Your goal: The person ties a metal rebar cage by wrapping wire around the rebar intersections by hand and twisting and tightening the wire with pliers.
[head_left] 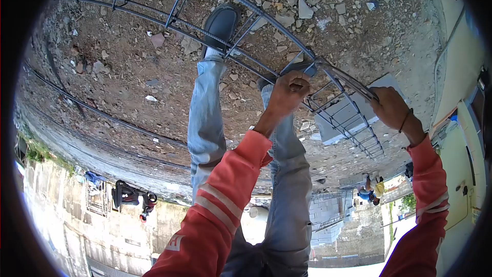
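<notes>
A long cage of steel bars [266, 16] with cross ties curves from the upper left to the right of centre. My left hand [289, 92] is closed in a fist beside the cage's near side; what its fingers hold, if anything, is too small to make out. Farther right, my right hand [392, 107] is wrapped round one end of a bundle of thin dark wires [349, 78]. The bundle's other end lies against the cage's upper bar.
My shoe [222, 23] is under the cage on stony ground. A pale grey slab [335, 125] lies beneath the cage's right part. Loose long bars [110, 115] run along the left. People [372, 191] and a motorcycle [148, 202] appear in the background.
</notes>
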Demonstrator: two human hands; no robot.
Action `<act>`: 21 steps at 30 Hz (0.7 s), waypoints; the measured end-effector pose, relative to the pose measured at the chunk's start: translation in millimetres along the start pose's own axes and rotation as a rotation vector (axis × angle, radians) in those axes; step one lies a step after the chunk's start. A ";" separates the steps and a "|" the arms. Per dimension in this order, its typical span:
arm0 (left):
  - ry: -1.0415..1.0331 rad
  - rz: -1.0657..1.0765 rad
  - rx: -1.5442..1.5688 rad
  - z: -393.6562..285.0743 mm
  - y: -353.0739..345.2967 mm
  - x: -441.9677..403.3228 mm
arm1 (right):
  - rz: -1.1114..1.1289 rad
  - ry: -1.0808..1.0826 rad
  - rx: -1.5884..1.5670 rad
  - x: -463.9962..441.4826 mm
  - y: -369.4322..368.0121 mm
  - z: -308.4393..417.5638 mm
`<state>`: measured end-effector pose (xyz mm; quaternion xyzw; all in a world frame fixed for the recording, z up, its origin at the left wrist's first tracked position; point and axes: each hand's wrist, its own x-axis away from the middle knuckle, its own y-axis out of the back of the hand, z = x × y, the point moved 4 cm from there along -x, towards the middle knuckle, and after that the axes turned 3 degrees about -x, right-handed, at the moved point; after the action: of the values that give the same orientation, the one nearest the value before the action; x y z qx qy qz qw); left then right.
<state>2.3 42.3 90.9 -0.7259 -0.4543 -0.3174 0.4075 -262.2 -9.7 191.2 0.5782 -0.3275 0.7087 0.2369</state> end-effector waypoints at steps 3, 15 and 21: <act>-0.007 -0.017 0.167 -0.3 -15.4 -3.1 | 0.159 -0.218 -0.330 2.0 15.6 2.0; -0.159 -0.479 -0.172 -23.5 -28.3 5.0 | 0.268 0.030 -0.913 -10.5 -61.2 -51.2; -0.456 -0.515 -0.474 -77.9 -12.5 -6.3 | 0.080 0.312 -1.177 -20.0 -112.8 -57.3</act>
<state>-18.7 -25.6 125.7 -0.7138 -0.6140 -0.3359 0.0252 -215.3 109.4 186.4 0.2270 -0.6471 0.4932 0.5352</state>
